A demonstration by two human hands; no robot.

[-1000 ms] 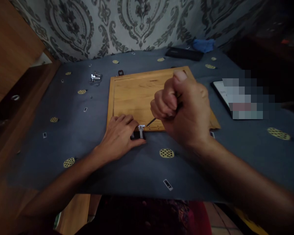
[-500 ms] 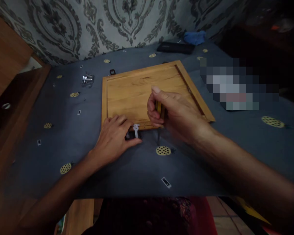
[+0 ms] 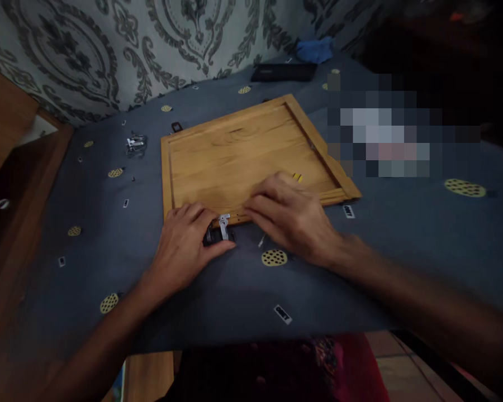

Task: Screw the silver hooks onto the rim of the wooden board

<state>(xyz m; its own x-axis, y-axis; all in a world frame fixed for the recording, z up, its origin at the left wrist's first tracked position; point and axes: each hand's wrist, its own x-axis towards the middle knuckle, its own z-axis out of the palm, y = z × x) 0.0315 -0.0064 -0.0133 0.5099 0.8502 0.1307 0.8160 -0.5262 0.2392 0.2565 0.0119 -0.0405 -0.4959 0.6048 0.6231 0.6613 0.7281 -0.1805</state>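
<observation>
Left hand (image 3: 184,237) grips metal fitting (image 3: 223,226) between thumb and fingers — wooden panel (image 3: 230,156) stretches beyond. Right hand (image 3: 293,218) wraps yellow-handled screwdriver (image 3: 297,178) — tip pokes out below grip, near fitting.

The left forearm (image 3: 126,312) reached forward and inward to a palm-down left hand (image 3: 182,240), whose bent fingers (image 3: 193,215) lay beyond an outstretched thumb (image 3: 223,245), while the right forearm (image 3: 406,290) slanted in from the opposite side to a right hand (image 3: 293,218) with fingers curled and tips gathered.
</observation>
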